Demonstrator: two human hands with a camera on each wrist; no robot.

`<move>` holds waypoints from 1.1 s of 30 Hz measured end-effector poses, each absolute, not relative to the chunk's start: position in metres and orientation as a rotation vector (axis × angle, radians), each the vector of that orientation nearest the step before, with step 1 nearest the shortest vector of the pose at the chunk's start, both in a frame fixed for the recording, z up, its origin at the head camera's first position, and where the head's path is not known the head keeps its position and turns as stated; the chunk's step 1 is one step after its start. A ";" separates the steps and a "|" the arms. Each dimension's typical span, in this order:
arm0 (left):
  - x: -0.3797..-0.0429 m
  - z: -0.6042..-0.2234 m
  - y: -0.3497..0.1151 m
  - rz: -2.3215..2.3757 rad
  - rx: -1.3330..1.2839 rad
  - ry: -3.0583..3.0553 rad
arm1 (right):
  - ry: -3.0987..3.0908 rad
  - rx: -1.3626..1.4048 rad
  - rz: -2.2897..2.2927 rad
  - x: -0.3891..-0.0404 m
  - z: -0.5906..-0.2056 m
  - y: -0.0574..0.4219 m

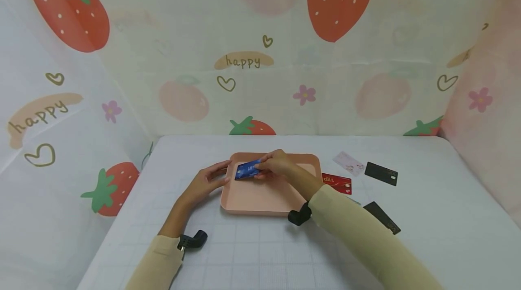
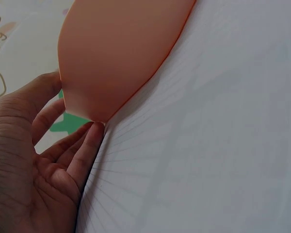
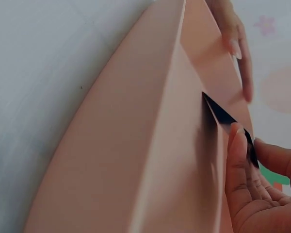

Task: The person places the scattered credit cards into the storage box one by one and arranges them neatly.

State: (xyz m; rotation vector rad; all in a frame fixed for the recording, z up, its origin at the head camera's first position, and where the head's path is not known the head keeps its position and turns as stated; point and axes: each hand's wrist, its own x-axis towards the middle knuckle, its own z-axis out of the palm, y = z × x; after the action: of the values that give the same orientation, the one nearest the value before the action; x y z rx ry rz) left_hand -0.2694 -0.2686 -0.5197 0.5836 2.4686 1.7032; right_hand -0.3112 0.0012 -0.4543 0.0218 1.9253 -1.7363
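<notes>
A shallow pink tray (image 1: 260, 197) rests on the white table. Over its left part, my right hand (image 1: 278, 163) pinches a blue bank card (image 1: 247, 170) between thumb and fingers. The right wrist view shows that card (image 3: 222, 112) tilted, dark and edge-on, with a corner close to the tray floor. At the tray's left side, my left hand (image 1: 205, 183) touches the rim with spread, fairly straight fingers. In the left wrist view, its thumb and fingertips (image 2: 96, 130) meet the tray's outer wall (image 2: 119, 63).
Right of the tray lie a red card (image 1: 338, 183), a pale patterned card (image 1: 348, 163), a black card (image 1: 381, 173) and another dark card (image 1: 381, 217). My right forearm partly covers one more card's edge (image 1: 354, 200). A strawberry-print cloth (image 1: 260, 95) hangs behind the table.
</notes>
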 end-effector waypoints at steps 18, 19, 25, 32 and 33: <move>-0.252 -0.491 -0.257 1.711 0.570 2.445 | 2.015 0.065 -1.699 -0.310 -0.457 -0.007; -0.252 -0.491 -0.257 1.712 0.571 2.442 | 2.017 0.068 -1.696 -0.310 -0.457 -0.007; -0.251 -0.488 -0.258 1.705 0.586 2.442 | 2.056 0.078 -1.647 -0.309 -0.458 -0.008; -0.264 -0.510 -0.265 1.674 0.557 2.478 | 2.078 0.104 -1.649 -0.305 -0.457 -0.010; -0.265 -0.512 -0.266 1.678 0.555 2.479 | 2.081 0.101 -1.653 -0.304 -0.457 -0.010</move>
State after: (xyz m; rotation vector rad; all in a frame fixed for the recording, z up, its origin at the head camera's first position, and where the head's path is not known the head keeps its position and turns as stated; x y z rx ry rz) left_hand -0.2650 -0.2659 -0.5118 0.5550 2.4791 1.6779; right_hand -0.3041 -0.0099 -0.4565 0.1012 2.0809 -1.6532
